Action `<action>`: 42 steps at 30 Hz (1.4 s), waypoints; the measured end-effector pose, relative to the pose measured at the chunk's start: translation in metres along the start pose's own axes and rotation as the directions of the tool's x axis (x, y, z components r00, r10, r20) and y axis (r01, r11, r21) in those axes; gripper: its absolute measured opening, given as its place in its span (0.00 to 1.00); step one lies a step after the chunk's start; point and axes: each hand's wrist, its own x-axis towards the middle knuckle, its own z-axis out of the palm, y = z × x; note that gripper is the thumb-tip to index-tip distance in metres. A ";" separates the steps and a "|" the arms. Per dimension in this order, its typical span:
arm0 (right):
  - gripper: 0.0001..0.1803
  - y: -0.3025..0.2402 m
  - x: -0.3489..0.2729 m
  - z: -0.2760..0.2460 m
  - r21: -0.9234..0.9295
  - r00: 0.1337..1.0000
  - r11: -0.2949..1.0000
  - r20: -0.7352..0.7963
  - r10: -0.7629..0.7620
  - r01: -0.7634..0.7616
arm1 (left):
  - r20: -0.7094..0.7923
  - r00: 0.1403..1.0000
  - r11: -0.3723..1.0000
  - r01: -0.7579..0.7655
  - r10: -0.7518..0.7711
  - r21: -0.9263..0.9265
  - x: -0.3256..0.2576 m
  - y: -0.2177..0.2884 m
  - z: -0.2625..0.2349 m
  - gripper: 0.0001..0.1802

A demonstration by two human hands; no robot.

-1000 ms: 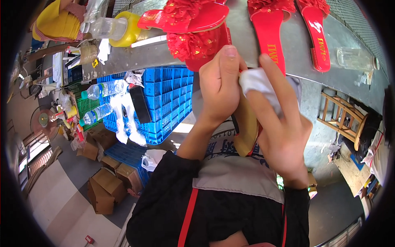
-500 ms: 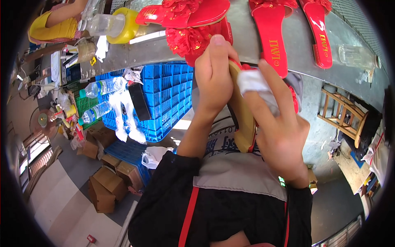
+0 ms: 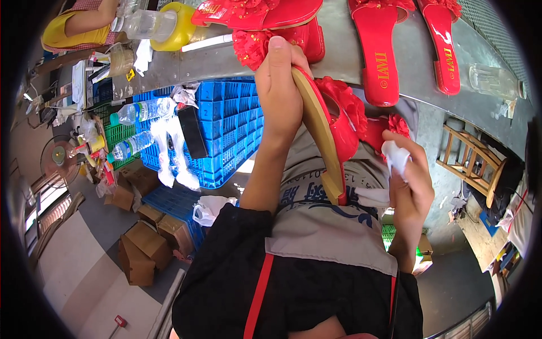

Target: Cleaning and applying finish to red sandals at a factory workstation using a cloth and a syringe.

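A red slide sandal with a ruffled flower (image 3: 342, 107) is gripped at its toe end by my left hand (image 3: 278, 93). It hangs tilted over my lap, tan sole toward the left and heel down. To its right, apart from it, my right hand (image 3: 411, 175) is closed on a white cloth (image 3: 397, 158), part of which trails below the fingers. Behind the held shoe, another red flowered sandal (image 3: 377, 133) lies on my grey apron (image 3: 316, 237). Just beyond my left hand, stacked red sandals (image 3: 265, 17) rest on the metal bench.
Two more red sandals (image 3: 379, 59) and a clear bottle (image 3: 491, 80) stand on the metal bench (image 3: 197, 69). A blue crate (image 3: 228, 135) holding bottles and a phone (image 3: 192, 133) is at left. Cardboard boxes (image 3: 144, 254) sit on the floor; a wooden stool (image 3: 471, 158) is at right.
My right hand has drawn away from the sandal, right and down, with the cloth. The red upper now shows. My left hand has shifted slightly left and up, still holding the sandal.
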 end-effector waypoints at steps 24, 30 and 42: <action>0.25 -0.012 0.078 -0.040 0.855 0.904 0.299 0.378 0.201 -0.424 | 0.575 0.766 0.905 0.413 -0.288 -0.097 0.005 0.056 0.051 0.20; 0.16 -0.019 0.082 -0.043 0.738 0.902 0.520 0.328 0.281 -0.431 | 0.536 0.778 0.865 0.475 -0.327 -0.162 0.000 0.053 0.054 0.14; 0.09 -0.002 0.070 -0.039 0.686 0.979 0.705 0.048 0.200 -0.178 | 0.436 0.856 0.848 0.431 -0.276 -0.309 -0.008 0.053 0.071 0.06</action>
